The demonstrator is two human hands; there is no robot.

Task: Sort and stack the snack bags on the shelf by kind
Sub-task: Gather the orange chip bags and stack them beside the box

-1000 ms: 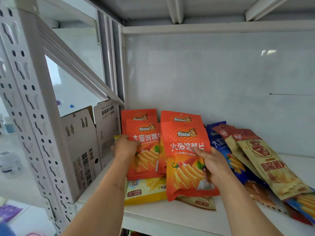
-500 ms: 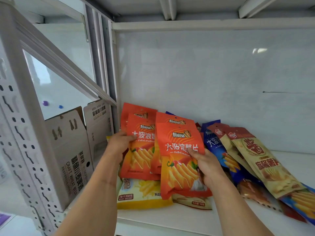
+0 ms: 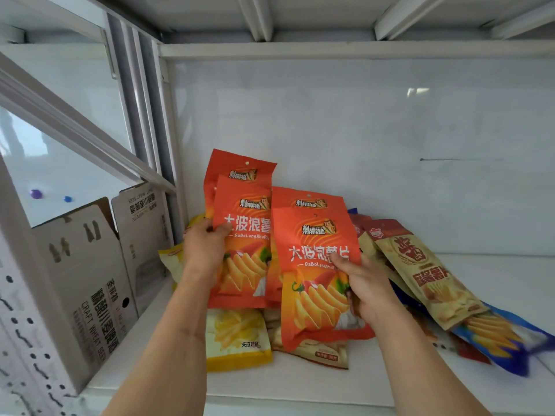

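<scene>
Item: orange snack bags, four seen, held upright over the left part of the shelf (image 3: 345, 385), near its left rear corner.

Left hand (image 3: 204, 250): closed on the left edge of the left pair of orange bags (image 3: 243, 235), thumb on the front face; the rear bag stands higher behind the front one.

Right hand (image 3: 365, 283): closed on the right edge of the right pair of orange bags (image 3: 315, 265), thumb across the print.

Governing relation: the two pairs are held side by side, long axes upright and roughly parallel, the right pair lower and nearer the front edge, its left edge overlapping the left pair. It is judged that merging them requires the right pair to be slid leftward and squared onto the left pair.

Beneath: a yellow bag (image 3: 237, 337) and a tan bag (image 3: 318, 352) lie flat near the front edge.

To the right: tan bags (image 3: 426, 277) and blue bags (image 3: 504, 340) lie fanned toward the right end, unsorted.

Outside the left upright: cardboard boxes (image 3: 90, 280).
</scene>
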